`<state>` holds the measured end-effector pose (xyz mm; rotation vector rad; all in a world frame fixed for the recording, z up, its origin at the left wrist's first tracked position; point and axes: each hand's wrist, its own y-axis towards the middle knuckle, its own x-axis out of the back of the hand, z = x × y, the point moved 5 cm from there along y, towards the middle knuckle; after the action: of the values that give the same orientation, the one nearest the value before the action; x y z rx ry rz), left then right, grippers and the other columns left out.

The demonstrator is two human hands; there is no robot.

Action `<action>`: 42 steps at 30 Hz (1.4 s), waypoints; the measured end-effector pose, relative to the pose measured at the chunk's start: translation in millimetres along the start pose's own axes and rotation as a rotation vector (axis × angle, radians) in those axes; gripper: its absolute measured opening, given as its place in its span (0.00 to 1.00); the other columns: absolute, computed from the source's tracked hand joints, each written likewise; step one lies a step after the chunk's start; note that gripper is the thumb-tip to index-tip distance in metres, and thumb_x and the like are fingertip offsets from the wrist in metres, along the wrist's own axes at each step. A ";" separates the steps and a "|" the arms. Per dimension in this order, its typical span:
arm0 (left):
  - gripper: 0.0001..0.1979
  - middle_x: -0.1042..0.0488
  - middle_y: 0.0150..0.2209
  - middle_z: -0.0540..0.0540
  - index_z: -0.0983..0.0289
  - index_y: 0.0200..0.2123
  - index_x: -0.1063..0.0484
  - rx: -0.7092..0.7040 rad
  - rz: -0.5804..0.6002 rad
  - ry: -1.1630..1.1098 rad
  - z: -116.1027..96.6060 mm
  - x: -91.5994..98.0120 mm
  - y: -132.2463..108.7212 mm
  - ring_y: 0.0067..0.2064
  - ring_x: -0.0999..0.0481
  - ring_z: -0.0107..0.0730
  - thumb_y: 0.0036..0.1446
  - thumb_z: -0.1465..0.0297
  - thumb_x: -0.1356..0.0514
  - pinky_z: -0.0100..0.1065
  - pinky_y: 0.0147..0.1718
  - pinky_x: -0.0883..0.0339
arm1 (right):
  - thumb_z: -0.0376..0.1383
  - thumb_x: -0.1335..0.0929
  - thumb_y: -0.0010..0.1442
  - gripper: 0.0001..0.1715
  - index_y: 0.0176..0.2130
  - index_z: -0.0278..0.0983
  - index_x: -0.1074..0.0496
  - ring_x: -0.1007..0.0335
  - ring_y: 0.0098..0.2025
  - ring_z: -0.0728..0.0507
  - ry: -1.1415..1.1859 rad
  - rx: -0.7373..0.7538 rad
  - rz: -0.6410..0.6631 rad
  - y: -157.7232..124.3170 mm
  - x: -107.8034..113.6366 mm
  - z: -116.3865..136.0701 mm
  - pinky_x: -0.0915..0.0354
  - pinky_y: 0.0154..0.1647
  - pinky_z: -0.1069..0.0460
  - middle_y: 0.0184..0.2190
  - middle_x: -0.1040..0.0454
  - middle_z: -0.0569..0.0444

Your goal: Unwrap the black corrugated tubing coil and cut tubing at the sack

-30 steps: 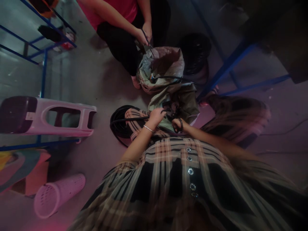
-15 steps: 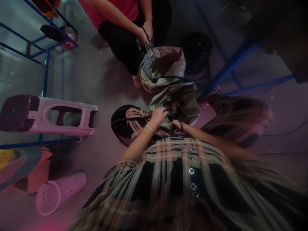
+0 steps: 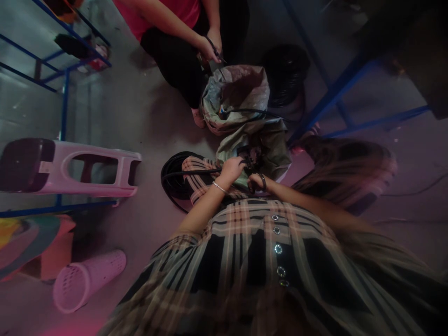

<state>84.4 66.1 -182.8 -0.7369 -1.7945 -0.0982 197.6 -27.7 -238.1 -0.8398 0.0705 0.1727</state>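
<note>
My left hand (image 3: 231, 171) is closed round the black hose (image 3: 199, 172), which runs from a coil (image 3: 171, 186) beside my knee. To its right, my right hand (image 3: 256, 182) is closed on a dark tool, which looks like scissors with its handle at my fingers. Both hands are over the near green sack (image 3: 276, 144), which stands open and holds dark pieces. Just beyond it is another open sack (image 3: 213, 102) with a black length lying across its mouth.
Across from me a person in a pink top (image 3: 182, 14) holds scissors (image 3: 213, 45). A pink stool (image 3: 94, 151) lies on its side at the left, above a pink basket (image 3: 72, 287). Blue metal frames (image 3: 65, 107) stand on both sides. Another black coil (image 3: 287, 74) lies behind the sacks.
The dark end that stuck out past my left hand over the near sack no longer shows. My right hand has shifted slightly, and the other person's scissors have turned a little.
</note>
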 end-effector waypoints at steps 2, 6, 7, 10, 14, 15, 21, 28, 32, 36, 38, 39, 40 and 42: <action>0.13 0.19 0.50 0.62 0.64 0.49 0.20 -0.002 0.002 0.007 -1.3 -0.4 0.0 0.53 0.22 0.44 0.70 0.68 0.44 0.39 0.53 0.31 | 0.34 0.30 0.54 0.15 0.18 0.35 0.31 0.34 0.17 0.46 -0.023 0.014 -0.001 -0.3 -0.4 0.5 0.44 0.17 0.55 0.14 0.30 0.50; 0.15 0.19 0.50 0.63 0.65 0.52 0.21 -0.044 0.002 0.019 -3.5 3.2 -0.2 0.53 0.23 0.42 0.71 0.69 0.45 0.38 0.53 0.32 | 0.35 0.29 0.53 0.13 0.20 0.36 0.31 0.31 0.17 0.45 0.024 0.035 -0.017 -3.1 -1.0 0.8 0.38 0.19 0.54 0.13 0.31 0.52; 0.15 0.19 0.49 0.63 0.65 0.52 0.21 -0.059 0.003 0.026 -1.9 6.1 -1.2 0.52 0.23 0.42 0.71 0.68 0.45 0.38 0.53 0.32 | 0.35 0.29 0.54 0.13 0.20 0.36 0.32 0.31 0.17 0.45 0.049 0.033 -0.014 -3.8 -0.9 0.8 0.38 0.19 0.54 0.13 0.30 0.52; 0.17 0.19 0.48 0.62 0.63 0.52 0.20 -0.056 -0.012 0.067 14.4 20.9 -7.0 0.51 0.23 0.43 0.72 0.64 0.46 0.37 0.52 0.33 | 0.36 0.32 0.58 0.13 0.23 0.35 0.31 0.31 0.17 0.47 0.142 -0.015 -0.022 -4.0 2.5 0.4 0.42 0.18 0.56 0.14 0.31 0.53; 0.18 0.18 0.47 0.60 0.60 0.48 0.19 0.002 -0.042 0.105 49.2 40.5 -19.0 0.49 0.22 0.42 0.73 0.61 0.47 0.36 0.49 0.33 | 0.36 0.35 0.61 0.13 0.26 0.35 0.31 0.33 0.16 0.48 0.222 -0.106 -0.094 -1.3 11.0 -0.9 0.47 0.16 0.56 0.14 0.33 0.56; 0.18 0.18 0.47 0.60 0.59 0.48 0.19 0.004 -0.034 0.104 55.4 41.8 -21.7 0.49 0.22 0.42 0.73 0.61 0.47 0.36 0.48 0.33 | 0.36 0.35 0.60 0.12 0.26 0.35 0.31 0.33 0.16 0.48 0.228 -0.108 -0.094 -0.6 11.5 -0.8 0.47 0.16 0.56 0.14 0.33 0.56; 0.16 0.18 0.50 0.60 0.60 0.48 0.20 0.036 -0.033 0.108 62.0 30.2 -28.7 0.51 0.22 0.42 0.72 0.62 0.47 0.36 0.48 0.33 | 0.35 0.33 0.55 0.08 0.25 0.35 0.32 0.35 0.14 0.48 0.228 -0.082 -0.101 -1.2 11.1 -1.8 0.47 0.15 0.55 0.13 0.35 0.56; 0.16 0.19 0.49 0.60 0.60 0.47 0.20 0.033 -0.025 0.106 58.1 28.2 -26.2 0.51 0.23 0.42 0.73 0.62 0.48 0.35 0.48 0.34 | 0.39 0.31 0.55 0.10 0.27 0.36 0.33 0.36 0.13 0.48 0.231 -0.106 -0.108 -3.8 13.1 -3.4 0.50 0.13 0.56 0.12 0.36 0.58; 0.16 0.19 0.49 0.59 0.60 0.48 0.20 0.029 -0.019 0.107 59.8 29.3 -25.4 0.51 0.23 0.42 0.72 0.63 0.47 0.35 0.47 0.33 | 0.37 0.33 0.56 0.10 0.25 0.37 0.34 0.40 0.12 0.49 0.241 -0.104 -0.143 -6.1 13.8 -2.9 0.48 0.12 0.56 0.11 0.38 0.58; 0.16 0.19 0.49 0.59 0.59 0.50 0.20 0.025 -0.029 0.103 61.3 29.2 -25.6 0.52 0.22 0.41 0.72 0.62 0.47 0.35 0.48 0.33 | 0.36 0.33 0.56 0.12 0.24 0.38 0.36 0.42 0.11 0.50 0.239 -0.079 -0.157 -6.4 13.6 -3.5 0.46 0.13 0.56 0.11 0.39 0.59; 0.17 0.19 0.50 0.58 0.58 0.52 0.20 0.016 -0.039 0.094 61.0 30.0 -25.9 0.52 0.22 0.42 0.72 0.61 0.47 0.35 0.48 0.33 | 0.36 0.32 0.56 0.12 0.23 0.38 0.36 0.42 0.11 0.50 0.218 -0.083 -0.169 -5.9 13.7 -4.6 0.47 0.13 0.56 0.11 0.40 0.59; 0.17 0.19 0.50 0.58 0.57 0.53 0.20 0.014 -0.045 0.091 60.5 30.6 -26.0 0.52 0.22 0.42 0.72 0.60 0.46 0.35 0.48 0.33 | 0.36 0.32 0.56 0.13 0.23 0.38 0.36 0.42 0.11 0.50 0.204 -0.083 -0.184 -5.7 14.1 -4.7 0.47 0.12 0.56 0.11 0.40 0.59; 0.17 0.19 0.50 0.58 0.57 0.53 0.20 0.016 -0.050 0.092 60.0 31.3 -26.1 0.53 0.22 0.42 0.72 0.60 0.46 0.35 0.47 0.33 | 0.35 0.32 0.56 0.12 0.23 0.38 0.36 0.42 0.11 0.50 0.189 -0.082 -0.202 -5.6 14.7 -4.6 0.48 0.12 0.56 0.11 0.39 0.59; 0.17 0.19 0.49 0.58 0.57 0.51 0.19 0.036 -0.055 0.101 59.1 32.5 -26.1 0.52 0.22 0.43 0.72 0.59 0.46 0.35 0.46 0.33 | 0.33 0.32 0.55 0.12 0.22 0.38 0.36 0.43 0.11 0.50 0.159 -0.081 -0.239 -5.9 15.9 -3.7 0.49 0.12 0.56 0.11 0.39 0.58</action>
<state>15.9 83.9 -167.7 -0.6457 -1.7167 -0.1373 214.4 -32.3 -238.3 -0.9343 0.1122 -0.1173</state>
